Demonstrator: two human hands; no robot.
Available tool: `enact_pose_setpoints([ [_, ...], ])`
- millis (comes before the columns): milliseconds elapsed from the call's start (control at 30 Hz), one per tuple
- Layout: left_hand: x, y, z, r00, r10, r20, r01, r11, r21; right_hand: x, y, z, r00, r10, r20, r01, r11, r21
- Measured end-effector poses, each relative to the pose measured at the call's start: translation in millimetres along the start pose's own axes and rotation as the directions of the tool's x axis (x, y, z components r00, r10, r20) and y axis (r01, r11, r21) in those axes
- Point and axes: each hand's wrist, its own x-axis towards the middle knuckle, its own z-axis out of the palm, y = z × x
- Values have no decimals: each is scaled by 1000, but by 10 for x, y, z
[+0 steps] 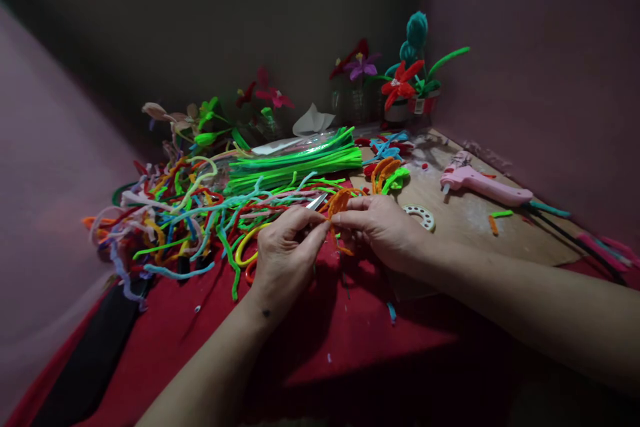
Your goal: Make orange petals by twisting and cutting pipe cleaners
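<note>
Both hands meet over the front of the red-covered table, closed on an orange pipe cleaner [339, 201] bent into loops. My left hand [290, 243] pinches it between thumb and fingertips from the left. From the right, my right hand [375, 227] grips the same piece, its fingers partly hidden behind the thumb side. A pair of scissors with yellow handles [245, 248] lies beside my left hand, its blade tips showing above the knuckles. Just beyond my right hand sit more orange pipe cleaner loops [385, 172] and a bent green piece [396, 181].
A tangle of coloured pipe cleaners [175, 213] spreads at left, with a green bundle [300, 163] behind. On the brown board [470, 233] lie a pink glue gun [485, 185] and a pale ring with holes [420, 216]. Pipe cleaner flowers [400, 85] stand at the back.
</note>
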Motion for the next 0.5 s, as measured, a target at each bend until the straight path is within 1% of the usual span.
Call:
enact_pose_setpoints([
  [133, -11, 7, 10, 991, 130, -31, -127, 987, 98, 10, 15, -10, 1000, 0, -17, -1, 997, -73],
  [233, -25, -4, 28, 963, 267, -30, -254, 941, 224, 11, 8, 0, 999, 9, -39, -13, 996, -93],
  [300, -36, -23, 46, 931, 364, 4, -344, 875, 340, 8, -2, 14, 997, 38, -65, -43, 996, -76],
  [367, -48, -42, 63, 901, 429, 64, -410, 794, 449, 8, -10, 26, 994, 69, -83, -74, 996, -52],
  [433, -63, -49, 80, 879, 452, 154, -458, 707, 539, 15, -16, 33, 991, 89, -95, -91, 996, -18],
  [500, -81, -40, 98, 845, 471, 254, -516, 591, 620, 31, -21, 31, 987, 118, -110, -113, 992, 48],
])
